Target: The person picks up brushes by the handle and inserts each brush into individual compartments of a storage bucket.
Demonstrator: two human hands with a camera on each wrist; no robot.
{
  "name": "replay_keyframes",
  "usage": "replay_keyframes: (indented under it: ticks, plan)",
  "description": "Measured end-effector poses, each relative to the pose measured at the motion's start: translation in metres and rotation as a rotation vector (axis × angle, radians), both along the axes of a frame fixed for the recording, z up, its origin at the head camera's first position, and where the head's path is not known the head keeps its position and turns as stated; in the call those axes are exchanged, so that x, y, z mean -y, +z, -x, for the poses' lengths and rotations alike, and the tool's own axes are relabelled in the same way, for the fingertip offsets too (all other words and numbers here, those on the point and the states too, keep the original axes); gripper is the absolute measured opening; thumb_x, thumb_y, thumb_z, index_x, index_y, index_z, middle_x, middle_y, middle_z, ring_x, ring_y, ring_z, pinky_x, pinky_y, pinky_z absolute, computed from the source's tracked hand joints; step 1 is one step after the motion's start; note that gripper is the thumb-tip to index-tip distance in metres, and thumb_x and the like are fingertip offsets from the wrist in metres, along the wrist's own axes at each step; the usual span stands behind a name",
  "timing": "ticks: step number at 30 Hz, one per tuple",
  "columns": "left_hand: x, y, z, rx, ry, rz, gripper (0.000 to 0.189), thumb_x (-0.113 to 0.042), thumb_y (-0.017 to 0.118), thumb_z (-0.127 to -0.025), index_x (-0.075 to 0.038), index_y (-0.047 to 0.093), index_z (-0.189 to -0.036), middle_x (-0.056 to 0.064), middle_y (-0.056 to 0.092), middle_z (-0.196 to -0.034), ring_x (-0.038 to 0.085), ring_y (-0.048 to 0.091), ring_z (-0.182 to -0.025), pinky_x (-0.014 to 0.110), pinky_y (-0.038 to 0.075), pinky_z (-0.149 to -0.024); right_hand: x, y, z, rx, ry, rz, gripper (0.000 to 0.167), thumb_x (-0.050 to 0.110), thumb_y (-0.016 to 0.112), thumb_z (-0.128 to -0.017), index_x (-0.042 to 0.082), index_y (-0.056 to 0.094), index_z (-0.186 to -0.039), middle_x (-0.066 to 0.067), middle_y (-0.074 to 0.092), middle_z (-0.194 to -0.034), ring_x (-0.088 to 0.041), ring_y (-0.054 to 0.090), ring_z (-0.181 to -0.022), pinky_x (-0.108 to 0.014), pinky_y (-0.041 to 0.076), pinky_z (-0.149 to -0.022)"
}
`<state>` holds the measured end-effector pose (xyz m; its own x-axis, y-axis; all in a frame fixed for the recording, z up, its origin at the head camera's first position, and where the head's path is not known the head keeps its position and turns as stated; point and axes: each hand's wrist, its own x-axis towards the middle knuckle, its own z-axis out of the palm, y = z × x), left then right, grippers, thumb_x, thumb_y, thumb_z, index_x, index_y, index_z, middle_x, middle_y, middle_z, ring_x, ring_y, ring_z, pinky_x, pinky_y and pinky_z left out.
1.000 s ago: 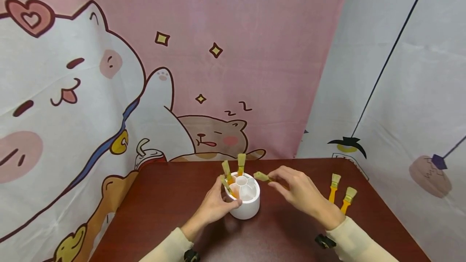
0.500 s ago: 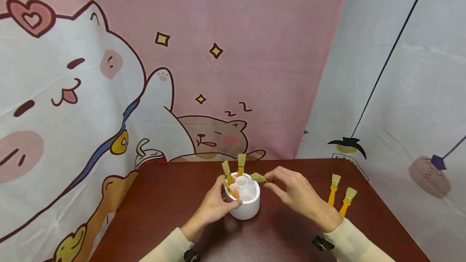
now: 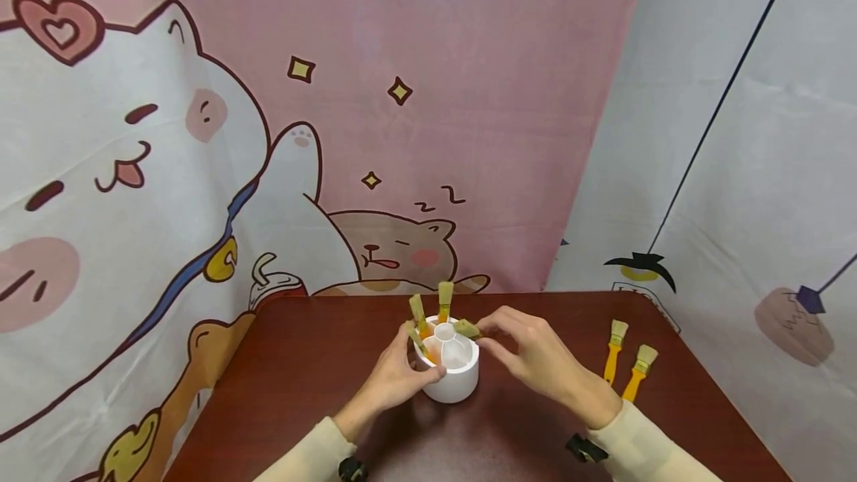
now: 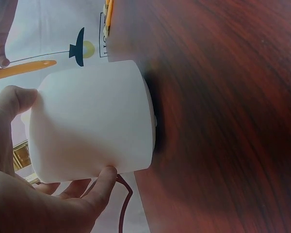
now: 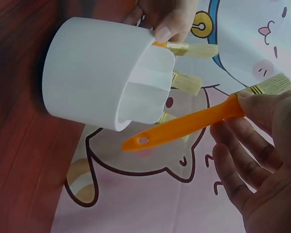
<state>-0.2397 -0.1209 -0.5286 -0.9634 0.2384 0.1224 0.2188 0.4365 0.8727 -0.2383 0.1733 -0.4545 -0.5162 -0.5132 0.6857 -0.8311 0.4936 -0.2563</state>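
Right hand [image 3: 542, 354]: grip pinches 1 brush [image 5: 184, 127] near the ferrule, bristles up, orange handle slanting down to the white holder [image 3: 454, 387]. Head view puts that brush's bristles over the right part of the holder's rim; handle tip is at about rim level, probably just beside it, but I can't confirm inside, outside or touching from these angles. Left hand [image 3: 396, 374]: grip wraps the holder's left side, thumb toward the near side. Holder count: 1, upright on the tabletop [image 3: 321, 355], round centre well with divided compartments around it. It carries 3 brushes, all bristles up: back brush [image 3: 445, 296], middle brush [image 3: 417, 309], front brush [image 3: 415, 336], the last right by the left fingers. Out to the right, 2 more lie flat, side by side: far brush [image 3: 614, 348] and near brush [image 3: 640, 370]. Brush total: 6. Behind: pink-and-white backdrop [image 3: 509, 95], 2 cartoon cats, 3 yellow stars.
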Motion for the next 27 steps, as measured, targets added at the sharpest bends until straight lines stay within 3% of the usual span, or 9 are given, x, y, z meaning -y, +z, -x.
replay_keyframes:
  ticks: [11, 19, 27]
  plan:
    - [0.001, -0.001, 0.001, 0.013, -0.019, -0.026, 0.091, -0.031, 0.098, -0.095, -0.013, 0.046, -0.167, 0.024, 0.063, -0.166, 0.045, 0.072, -0.146, 0.062, 0.064, -0.114, 0.010, 0.001, -0.004, 0.020, 0.043, 0.023, 0.033, 0.004, 0.098, -0.093, 0.018, 0.081, -0.118, 0.009, 0.081, -0.113, -0.005, 0.080, -0.100, -0.019, 0.065, -0.089]
    - [0.001, 0.000, 0.002, 0.014, -0.026, -0.028, 0.090, -0.032, 0.097, -0.095, -0.014, 0.046, -0.166, 0.022, 0.063, -0.166, 0.044, 0.072, -0.147, 0.060, 0.064, -0.114, 0.017, 0.002, -0.004, 0.001, 0.118, 0.062, 0.036, -0.002, 0.097, -0.092, 0.015, 0.080, -0.119, 0.006, 0.081, -0.112, -0.008, 0.081, -0.097, -0.024, 0.068, -0.086]
    - [0.001, 0.000, 0.002, 0.012, -0.031, -0.037, 0.090, -0.032, 0.097, -0.095, -0.013, 0.046, -0.167, 0.022, 0.062, -0.167, 0.045, 0.071, -0.148, 0.061, 0.063, -0.115, 0.025, 0.003, -0.004, 0.002, 0.141, 0.070, 0.035, -0.003, 0.096, -0.093, 0.016, 0.080, -0.118, 0.006, 0.081, -0.112, -0.006, 0.080, -0.097, -0.017, 0.065, -0.088]
